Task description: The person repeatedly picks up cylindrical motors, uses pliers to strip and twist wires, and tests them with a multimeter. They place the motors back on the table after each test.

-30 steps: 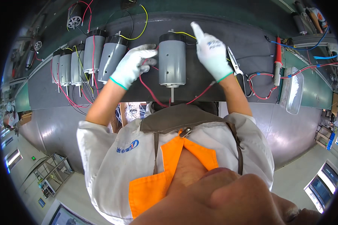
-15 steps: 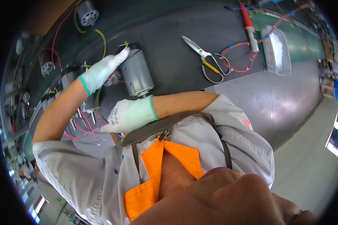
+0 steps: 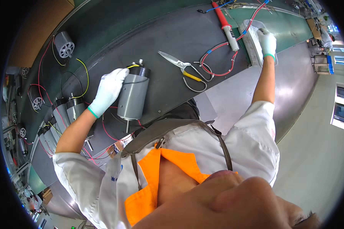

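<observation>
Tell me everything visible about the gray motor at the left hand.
The gray motor is a cylinder, apparently painted metal. Its far end has a black end cap with a small metal post and a yellow wire; a metal shaft projects from the near end. It lies slanted on the dark worktop, and the gloved left hand touches its upper left side.

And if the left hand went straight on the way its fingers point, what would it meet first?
The left hand would likely meet the gray motor first, near its black end; the two may be touching, but depth is unclear.
</observation>
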{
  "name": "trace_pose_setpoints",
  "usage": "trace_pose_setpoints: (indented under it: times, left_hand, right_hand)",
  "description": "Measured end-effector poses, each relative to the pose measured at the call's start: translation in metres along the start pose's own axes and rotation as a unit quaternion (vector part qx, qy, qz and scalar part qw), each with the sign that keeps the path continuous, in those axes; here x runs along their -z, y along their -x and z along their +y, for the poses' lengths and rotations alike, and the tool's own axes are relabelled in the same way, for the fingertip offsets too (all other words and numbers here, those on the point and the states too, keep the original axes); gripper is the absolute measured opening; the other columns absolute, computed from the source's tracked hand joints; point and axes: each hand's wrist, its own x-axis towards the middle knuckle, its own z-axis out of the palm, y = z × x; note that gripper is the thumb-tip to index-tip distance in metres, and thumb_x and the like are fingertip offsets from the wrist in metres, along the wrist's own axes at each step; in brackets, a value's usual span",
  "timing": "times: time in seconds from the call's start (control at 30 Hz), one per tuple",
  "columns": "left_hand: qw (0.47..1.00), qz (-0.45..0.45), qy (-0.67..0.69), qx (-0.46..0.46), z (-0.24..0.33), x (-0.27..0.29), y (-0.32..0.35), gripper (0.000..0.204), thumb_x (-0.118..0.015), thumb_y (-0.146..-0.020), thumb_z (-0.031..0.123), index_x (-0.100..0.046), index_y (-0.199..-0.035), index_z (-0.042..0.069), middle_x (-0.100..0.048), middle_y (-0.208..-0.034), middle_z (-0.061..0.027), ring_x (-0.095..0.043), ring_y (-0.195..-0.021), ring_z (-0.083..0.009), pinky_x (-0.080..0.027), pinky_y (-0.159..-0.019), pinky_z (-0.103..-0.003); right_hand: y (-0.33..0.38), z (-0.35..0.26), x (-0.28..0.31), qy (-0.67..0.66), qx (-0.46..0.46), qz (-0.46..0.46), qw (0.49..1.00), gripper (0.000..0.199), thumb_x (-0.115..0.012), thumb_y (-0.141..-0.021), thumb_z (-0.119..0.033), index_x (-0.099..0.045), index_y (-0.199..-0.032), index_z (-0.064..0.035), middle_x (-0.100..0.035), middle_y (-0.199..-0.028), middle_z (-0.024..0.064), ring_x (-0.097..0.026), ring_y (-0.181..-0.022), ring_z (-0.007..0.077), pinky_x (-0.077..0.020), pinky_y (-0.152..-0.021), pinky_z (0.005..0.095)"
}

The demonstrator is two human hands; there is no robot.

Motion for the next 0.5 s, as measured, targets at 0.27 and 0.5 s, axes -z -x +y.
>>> trace_pose_setpoints:
  times: [0.27, 0.5]
  left_hand:
    - [0.991, 0.057, -0.114, -0.030, -0.003, -0.020, 0.022, 0.031, -0.057, -0.103, 0.033, -0.070, -0.113, 0.007, -0.072, -0.098, -0.0204, -0.070, -0.089, -0.0402, -0.055, -0.078, -0.047]
    - [0.978, 0.054, -0.189, -0.072, -0.026, -0.018, 0.070, 0.022, -0.057, -0.101, 0.020, -0.071, -0.116, 0.011, -0.071, -0.120, -0.0128, -0.070, -0.094, -0.0348, -0.056, -0.082, -0.044]
  right_hand:
    - [-0.006, -0.026, -0.003, 0.037, 0.003, -0.048, 0.998, 0.026, -0.068, -0.084, -0.033, -0.082, -0.101, -0.0195, -0.075, -0.099, 0.0177, -0.073, -0.095, 0.0375, -0.0565, -0.086, 0.0450]
    - [0.007, -0.033, 0.055, -0.111, 0.137, 0.136, 0.975, 0.024, -0.067, -0.093, -0.018, -0.080, -0.109, -0.0070, -0.078, -0.106, 0.0124, -0.074, -0.098, 0.0270, -0.0539, -0.093, 0.0356]
